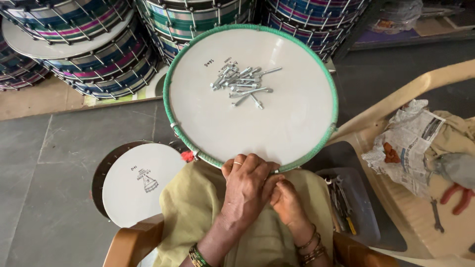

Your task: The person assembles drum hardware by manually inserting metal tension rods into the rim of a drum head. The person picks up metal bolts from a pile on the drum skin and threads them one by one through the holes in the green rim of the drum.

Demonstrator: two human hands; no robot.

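Note:
A round drum (302,143) with a white head and a green-wrapped rim rests on my lap. A loose pile of silver bolts (242,83) lies on the far half of its head. My left hand (247,190) lies over the drum's near rim with its fingers curled on the edge. My right hand (288,201) sits right beside it, partly under the left fingers. Its fingers are bunched against the rim by a small metal fitting (275,171). What they pinch is hidden.
A smaller white-headed drum (141,183) stands on the grey floor at my left knee. Stacks of striped drums (94,54) fill the back. To the right, a dark tray of tools (346,202), crumpled newspaper (408,143) and red-handled pliers (457,195) lie on a beige plastic chair (396,99).

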